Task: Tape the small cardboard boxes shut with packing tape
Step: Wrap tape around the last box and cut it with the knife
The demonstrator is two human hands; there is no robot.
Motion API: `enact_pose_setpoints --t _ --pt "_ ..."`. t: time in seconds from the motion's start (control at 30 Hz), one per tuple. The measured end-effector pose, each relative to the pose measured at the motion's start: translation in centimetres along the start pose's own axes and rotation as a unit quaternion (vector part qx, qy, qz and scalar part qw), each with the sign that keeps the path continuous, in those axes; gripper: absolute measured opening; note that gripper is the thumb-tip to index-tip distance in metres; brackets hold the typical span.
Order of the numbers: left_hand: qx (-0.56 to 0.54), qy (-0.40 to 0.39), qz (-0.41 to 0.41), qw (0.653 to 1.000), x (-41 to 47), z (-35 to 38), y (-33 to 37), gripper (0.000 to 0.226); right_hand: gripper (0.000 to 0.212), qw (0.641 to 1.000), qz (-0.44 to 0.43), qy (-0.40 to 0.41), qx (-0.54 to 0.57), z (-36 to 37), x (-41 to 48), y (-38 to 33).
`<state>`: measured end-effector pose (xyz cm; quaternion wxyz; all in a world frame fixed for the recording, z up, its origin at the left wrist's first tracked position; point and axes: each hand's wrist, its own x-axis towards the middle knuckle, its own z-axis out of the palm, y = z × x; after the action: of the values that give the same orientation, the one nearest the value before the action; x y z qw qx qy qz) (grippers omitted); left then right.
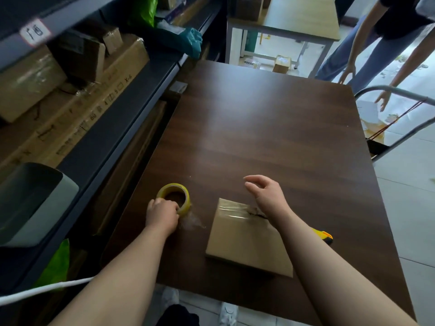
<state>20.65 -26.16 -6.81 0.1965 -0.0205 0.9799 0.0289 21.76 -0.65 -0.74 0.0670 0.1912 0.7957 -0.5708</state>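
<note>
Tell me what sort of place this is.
Probably a stockroom or parcel-packing area. Metal shelving holds stacked cardboard cartons, and on the dark wooden table lies a small cardboard box with clear tape across one end, while the left hand grips a roll of packing tape beside it.

Dark brown worktop [270, 137], straight wood-grain pattern. Translucent yellow tape roll [166, 189]. Plain tan cardboard box [242, 241], glossy clear strip across its far end. Yellow-and-black tool handle [326, 236]. Dark grey shelving [113, 137]. Bright green bag [146, 10]; teal bag [194, 41]. Pale grey-green bin [35, 203]. White cable [47, 289].
</note>
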Motion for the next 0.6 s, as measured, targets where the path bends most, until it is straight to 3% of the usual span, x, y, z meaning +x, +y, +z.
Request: enact_pose_setpoints --t 0.07,0.13,0.23,0.33,0.4,0.5,0.6 --pt "-0.031 0.018 0.022 0.999 0.2 0.0 -0.1 0.022 0.016 1.000 0.003 -0.007 0.004 0.8 -0.1 -0.5" --pt "-0.169 0.060 0.013 0.984 0.2 -0.9 0.1 0.025 0.017 1.000 0.012 -0.012 0.010 1.5 -0.3 -1.1" --pt "-0.429 0.086 -0.008 0.899 -0.2 -2.9 1.3 0.031 0.017 0.999 0.008 -0.029 0.019 2.5 -0.5 -1.9" --pt "-0.575 0.050 0.041 0.816 -1.2 -4.8 3.1 0.028 0.023 0.997 0.007 -0.064 0.033 3.3 -1.1 -3.1" --pt "-0.623 0.021 0.075 0.778 -2.0 -5.7 4.2 0.026 0.023 0.995 0.001 -0.085 0.060 3.6 -1.7 -4.0" --pt "-0.634 -0.017 0.113 0.765 -3.0 -6.7 5.7 0.024 0.014 0.987 -0.018 -0.111 0.111 3.0 -2.3 -4.7" --pt "-0.634 0.042 0.101 0.766 -3.8 -7.8 6.6 0.019 0.016 0.987 -0.044 -0.111 0.105 1.4 -3.1 -4.6"
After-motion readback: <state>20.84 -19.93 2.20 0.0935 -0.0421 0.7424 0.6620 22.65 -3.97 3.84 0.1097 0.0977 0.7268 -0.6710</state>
